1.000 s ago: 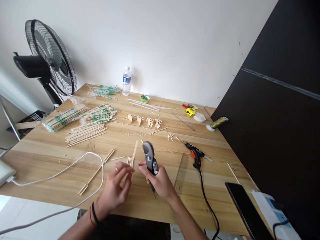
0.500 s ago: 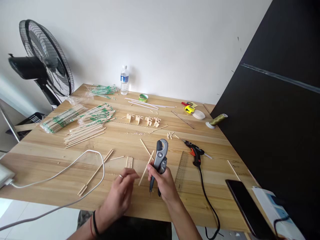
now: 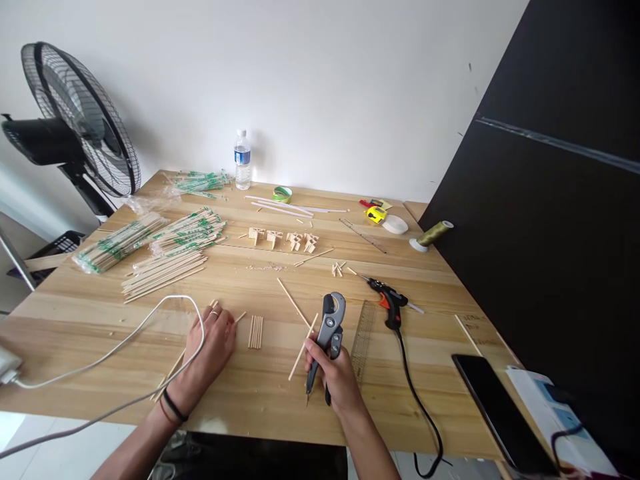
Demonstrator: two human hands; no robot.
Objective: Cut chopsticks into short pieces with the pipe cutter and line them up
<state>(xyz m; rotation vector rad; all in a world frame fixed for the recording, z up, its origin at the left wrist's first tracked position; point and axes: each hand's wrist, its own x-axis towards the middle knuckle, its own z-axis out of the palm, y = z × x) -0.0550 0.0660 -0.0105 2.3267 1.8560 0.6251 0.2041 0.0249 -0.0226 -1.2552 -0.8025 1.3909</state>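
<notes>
My left hand (image 3: pixel 213 340) rests on the table over some thin wooden sticks (image 3: pixel 173 370), fingers curled and fingertips hidden. The end of a short stick (image 3: pixel 241 317) shows beside its fingers. My right hand (image 3: pixel 337 373) is closed around a grey pipe cutter (image 3: pixel 327 333) with black parts, its hooked jaw pointing away from me. A light wooden stick (image 3: pixel 303 348) is pinched against the cutter by the same hand. Between my hands lies a neat row of short cut sticks (image 3: pixel 256 332). Another stick (image 3: pixel 293 301) lies just beyond the cutter.
Right of the cutter are a clear ruler (image 3: pixel 363 333), a glue gun (image 3: pixel 390 300) with its cord, and a phone (image 3: pixel 500 413). A white cable (image 3: pixel 150 313) loops across my left wrist. Small stick assemblies (image 3: pixel 274 239), stick bundles (image 3: pixel 123 241) and a bottle (image 3: pixel 243 160) stand farther back.
My left hand has moved left from near the held stick onto the sticks on the table. My right hand, with cutter and stick, has shifted slightly right and nearer.
</notes>
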